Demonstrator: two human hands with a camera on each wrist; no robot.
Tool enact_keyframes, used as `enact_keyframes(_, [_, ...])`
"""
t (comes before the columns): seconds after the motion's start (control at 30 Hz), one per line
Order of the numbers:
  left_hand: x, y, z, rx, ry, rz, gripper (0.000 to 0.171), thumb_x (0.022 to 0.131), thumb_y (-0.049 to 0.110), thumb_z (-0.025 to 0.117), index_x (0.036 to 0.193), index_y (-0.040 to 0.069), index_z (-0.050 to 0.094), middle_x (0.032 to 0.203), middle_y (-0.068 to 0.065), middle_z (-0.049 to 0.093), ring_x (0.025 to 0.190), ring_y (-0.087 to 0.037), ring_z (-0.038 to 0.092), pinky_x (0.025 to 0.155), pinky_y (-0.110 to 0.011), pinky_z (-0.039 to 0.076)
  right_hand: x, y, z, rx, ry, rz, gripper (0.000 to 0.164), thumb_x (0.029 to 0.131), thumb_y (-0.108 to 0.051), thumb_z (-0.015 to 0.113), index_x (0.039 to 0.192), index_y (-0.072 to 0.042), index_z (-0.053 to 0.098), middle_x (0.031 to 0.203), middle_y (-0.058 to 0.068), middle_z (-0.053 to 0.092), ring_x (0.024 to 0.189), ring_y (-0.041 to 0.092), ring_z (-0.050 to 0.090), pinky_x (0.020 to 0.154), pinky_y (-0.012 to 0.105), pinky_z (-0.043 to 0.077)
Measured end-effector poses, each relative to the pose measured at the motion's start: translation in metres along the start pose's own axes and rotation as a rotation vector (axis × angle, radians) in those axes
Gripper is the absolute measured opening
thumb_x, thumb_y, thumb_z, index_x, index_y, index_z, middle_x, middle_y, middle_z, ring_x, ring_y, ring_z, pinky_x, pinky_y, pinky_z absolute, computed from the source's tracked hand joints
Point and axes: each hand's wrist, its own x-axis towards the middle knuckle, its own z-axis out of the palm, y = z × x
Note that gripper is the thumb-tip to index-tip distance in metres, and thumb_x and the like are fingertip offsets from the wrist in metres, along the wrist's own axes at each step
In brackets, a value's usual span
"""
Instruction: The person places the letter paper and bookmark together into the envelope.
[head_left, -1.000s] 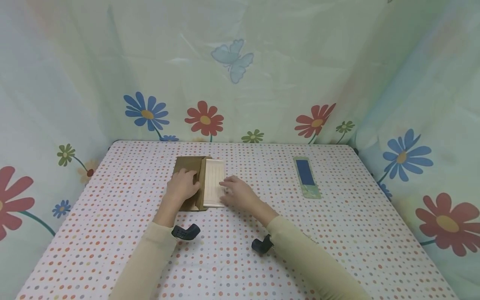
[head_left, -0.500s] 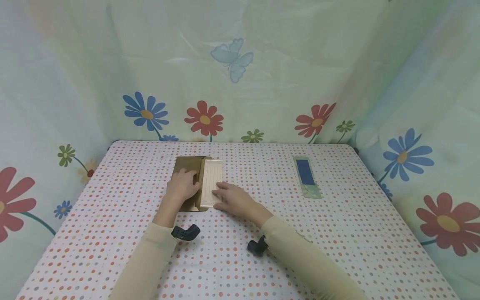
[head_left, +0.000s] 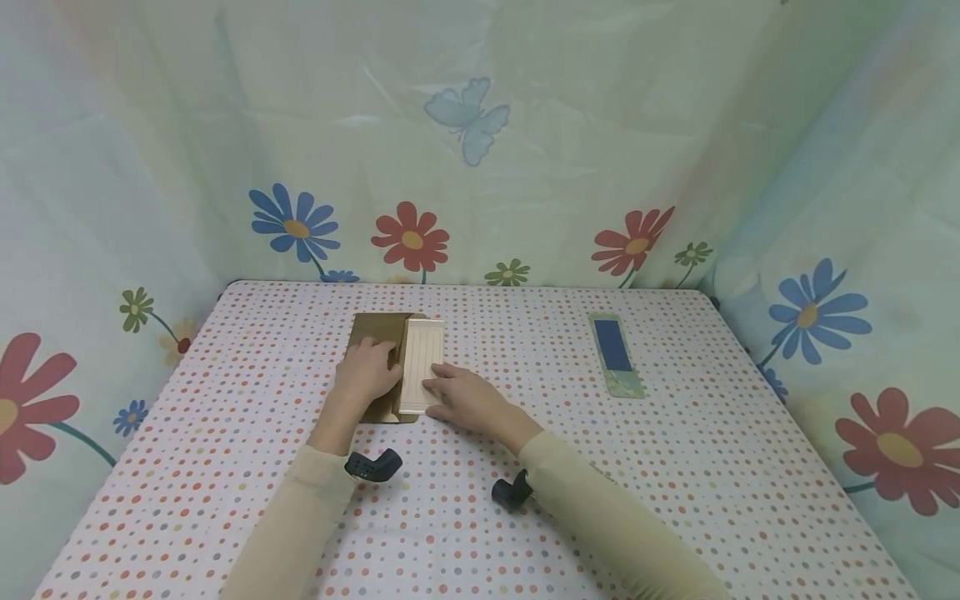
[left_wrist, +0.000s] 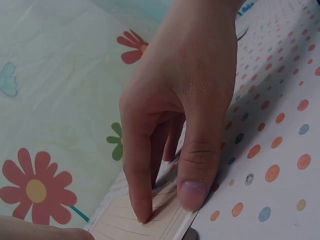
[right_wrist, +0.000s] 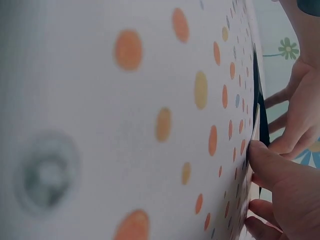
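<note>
A brown paper envelope (head_left: 375,327) lies flat on the table, left of the middle. My left hand (head_left: 365,369) rests on it, fingers spread over its top and thumb near the mouth. At the envelope's right side, a cream lined card (head_left: 421,354) overlaps its edge. My right hand (head_left: 470,400) pinches the card from the right, thumb at the near edge and fingertips on its face. The left wrist view shows my right hand (left_wrist: 175,110) with fingertip and thumb on the card (left_wrist: 120,215). In the right wrist view, the envelope's dark edge (right_wrist: 263,120) stands slightly raised by the left fingers.
Farther right on the table lies a green bookmark-like strip (head_left: 624,383) with a dark blue panel. A dotted cloth (head_left: 525,333) covers the table. Flower-patterned curtains (head_left: 570,125) rise at the back and both sides. A black camera mount sits on each wrist.
My right hand has moved left and taken hold of the lined card, which has shifted slightly left over the envelope. My left hand has stayed in place.
</note>
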Motion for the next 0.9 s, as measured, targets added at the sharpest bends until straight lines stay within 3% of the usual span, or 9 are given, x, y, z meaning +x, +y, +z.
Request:
enact_keyframes(0.43, [0.0, 0.002, -0.003, 0.0, -0.023, -0.012, 0.052, 0.091, 0.032, 0.051, 0.139, 0.012, 0.049, 0.142, -0.019, 0.043, 0.13, -0.044, 0.041, 0.096, -0.06, 0.043, 0.005, -0.004, -0.003, -0.024, -0.002, -0.02, 0.053, 0.091, -0.045, 0.059, 0.136, -0.017, 0.054, 0.149, 0.009, 0.041, 0.138, 0.024, 0.039, 0.112, 0.036, 0.034])
enact_keyframes(0.9, [0.0, 0.002, -0.003, 0.009, 0.001, -0.01, 0.051, 0.091, 0.031, 0.052, 0.138, 0.011, 0.049, 0.141, -0.019, 0.044, 0.13, -0.043, 0.042, 0.096, -0.06, 0.044, 0.015, -0.012, -0.001, -0.027, 0.008, -0.031, 0.051, 0.09, -0.046, 0.059, 0.134, -0.018, 0.056, 0.147, 0.009, 0.043, 0.134, 0.024, 0.044, 0.109, 0.036, 0.038])
